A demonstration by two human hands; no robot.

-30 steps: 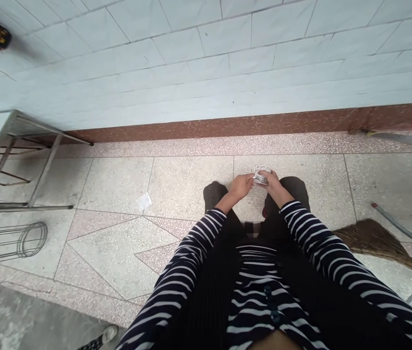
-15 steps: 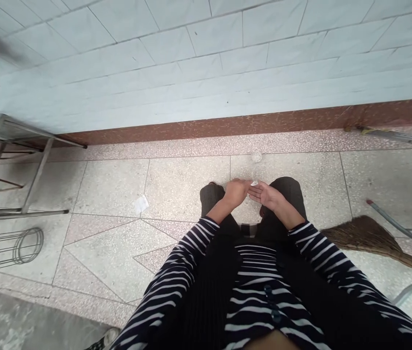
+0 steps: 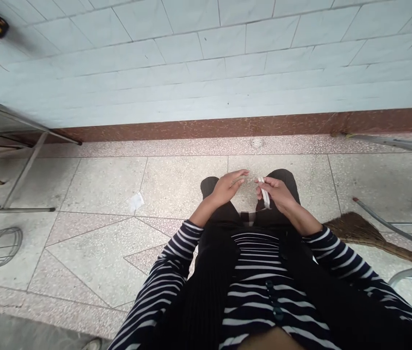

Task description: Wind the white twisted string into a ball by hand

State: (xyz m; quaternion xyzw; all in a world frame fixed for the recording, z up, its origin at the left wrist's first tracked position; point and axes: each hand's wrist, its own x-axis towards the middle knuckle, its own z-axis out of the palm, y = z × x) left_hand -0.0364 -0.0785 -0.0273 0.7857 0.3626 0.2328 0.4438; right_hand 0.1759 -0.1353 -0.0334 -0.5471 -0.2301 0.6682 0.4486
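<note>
My right hand is closed on a flat white looped strip, maybe ribbon or cord, whose lower end hangs over my right knee. My left hand is held just to the left, thumb and fingers apart. Something thin and pale, too fine to make out, shows in the gap between my fingertips. Beyond my hands, close to the wall's foot, a small whitish round thing shows against the speckled floor border; its kind is unclear.
A white tiled wall with a brown skirting rises ahead. On the left stand a metal-framed table and a wire rack. A white paper scrap lies on the floor. To the right are a broom and metal tube legs.
My hands have drawn apart from being together. The white strip now shows in my right hand, and my left fingers have spread. The whitish round thing appears closer to the wall.
</note>
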